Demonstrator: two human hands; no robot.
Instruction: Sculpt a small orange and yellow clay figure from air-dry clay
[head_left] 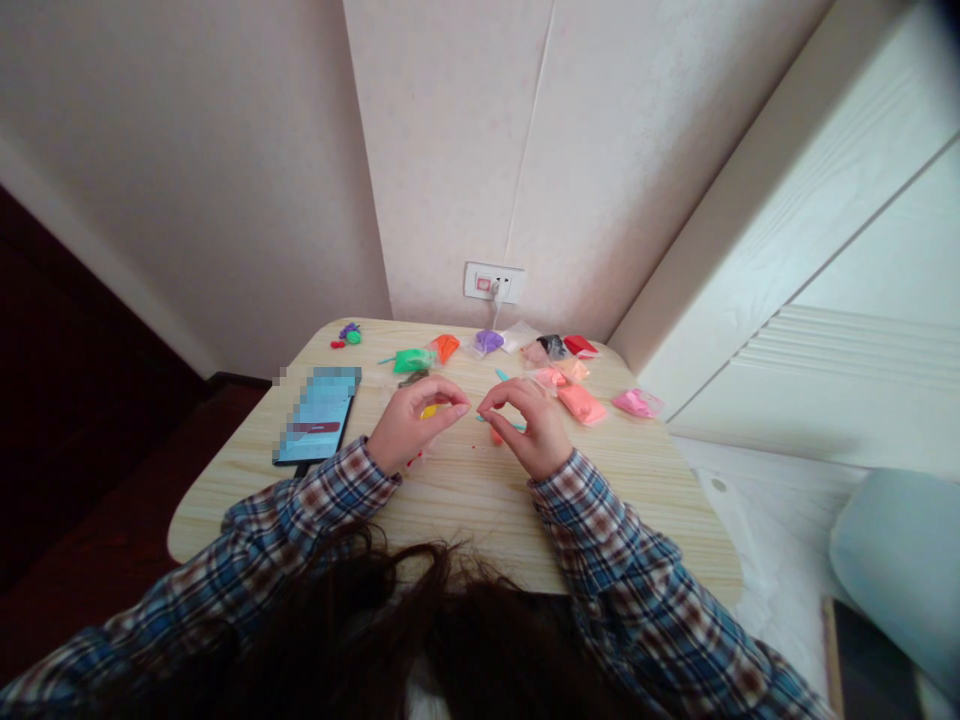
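Over the middle of the table, my left hand (417, 420) and my right hand (531, 424) face each other with thumb and forefinger pinched. Their fingertips are nearly touching; anything between them is too small to make out. A yellow piece of modelling clay (430, 411) shows behind my left fingers. Beside my right thumb, a small orange-pink lump (496, 436) rests on the table, partly hidden. A thin turquoise tool (513, 427) lies behind my right hand, and another turquoise piece (502, 375) sits farther back. Tiny red bits (417, 459) lie near my left wrist.
Bags of clay line the back, among them green (415, 360), purple (489, 342), coral (582, 404) and pink (637, 402). Small clay lumps (351, 336) sit at the back left. A tablet-like screen (322, 415) stands left, and a wall socket (493, 283) holds a plug.
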